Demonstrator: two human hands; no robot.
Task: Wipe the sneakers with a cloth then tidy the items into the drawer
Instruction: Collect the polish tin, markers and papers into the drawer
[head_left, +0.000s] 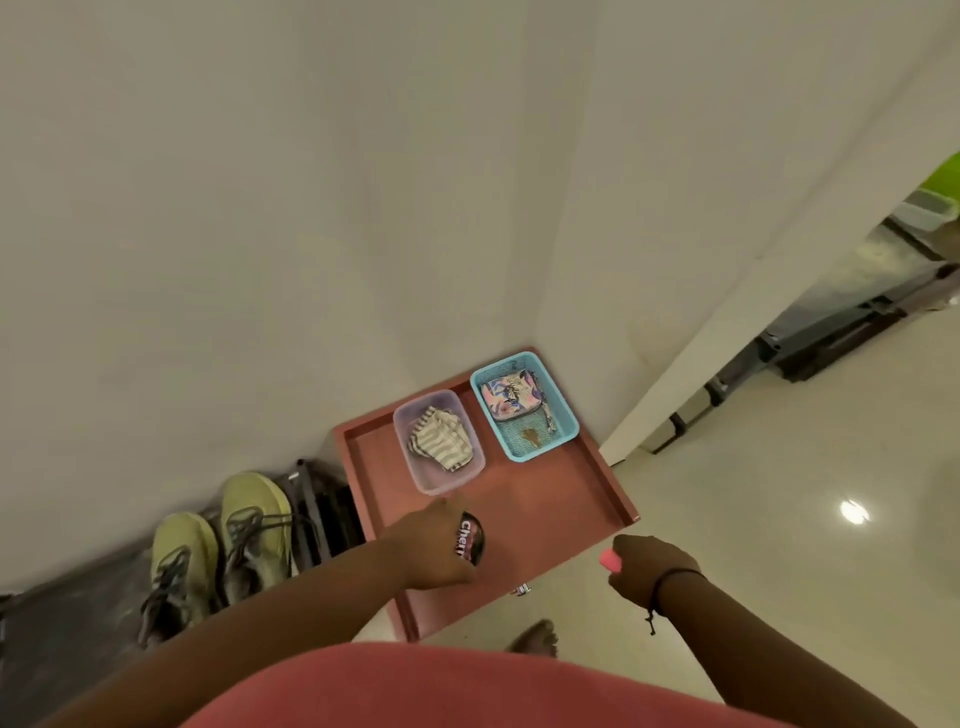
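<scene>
A red open drawer (550, 512) stands in the corner below me. My left hand (434, 551) grips a round black polish tin (471, 536) over the drawer's front left part. My right hand (647, 569) is curled round a small pink object (610, 560) just off the drawer's front right corner. Two yellow-green sneakers (218, 545) with dark laces stand side by side on a dark rack to the left of the drawer. A striped cloth (440, 439) lies folded in a clear purple bin (415, 478) inside the drawer.
A blue mesh basket (563, 434) with a patterned pouch (511, 400) sits at the drawer's back right. White walls meet behind the drawer. Glossy pale floor (779, 545) spreads to the right, with dark metal frames (810, 353) beyond. A bare foot (535, 636) shows below the drawer.
</scene>
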